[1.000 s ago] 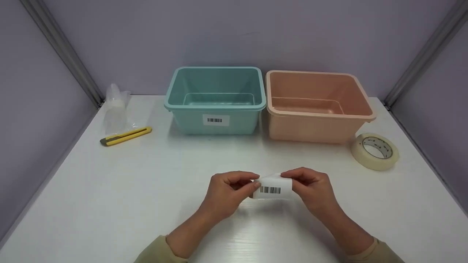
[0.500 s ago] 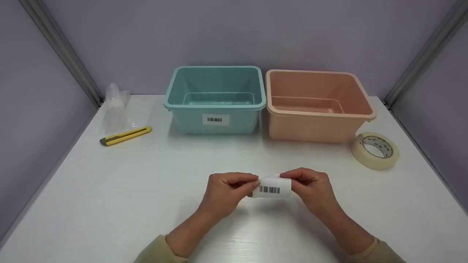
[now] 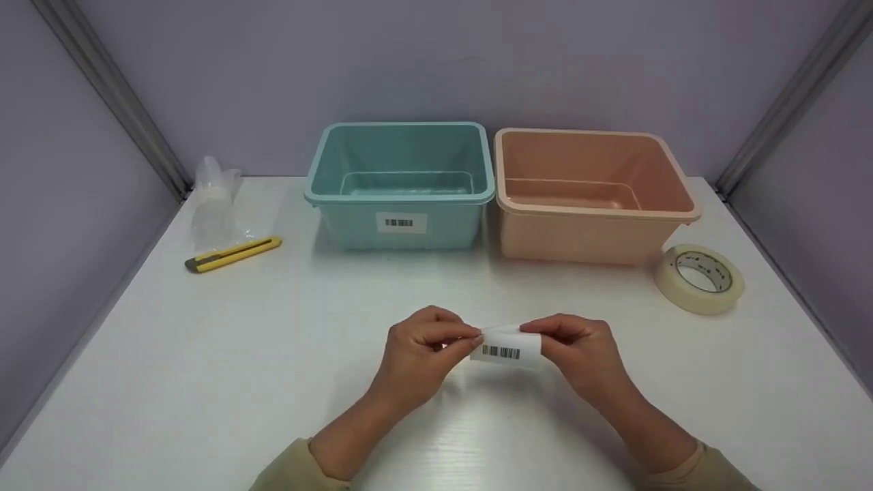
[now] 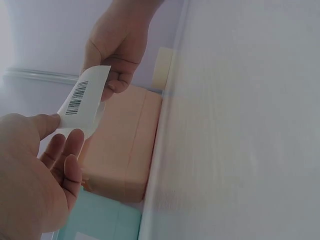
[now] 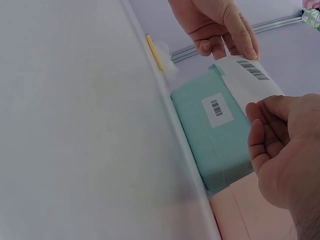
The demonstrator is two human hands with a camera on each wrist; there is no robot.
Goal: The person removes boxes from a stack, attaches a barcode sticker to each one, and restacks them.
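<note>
A small white barcode label (image 3: 505, 346) is held just above the white table (image 3: 273, 354), near its front middle. My left hand (image 3: 470, 341) pinches the label's left end between thumb and fingers. My right hand (image 3: 535, 335) pinches its right end. In the left wrist view the label (image 4: 82, 100) hangs between my left hand (image 4: 60, 132) and the right hand (image 4: 112, 82); in the right wrist view the label (image 5: 250, 75) shows its barcode, held by my right hand (image 5: 260, 117) and the left hand (image 5: 240, 47).
A teal bin (image 3: 401, 184) with a barcode label (image 3: 400, 222) on its front stands at the back middle, a peach bin (image 3: 590, 198) beside it on the right. A tape roll (image 3: 700, 279) lies far right. A yellow utility knife (image 3: 233, 254) and clear plastic bags (image 3: 215, 201) lie far left.
Both hands and the label have shifted slightly away from me; the grip on the label looks the same.
</note>
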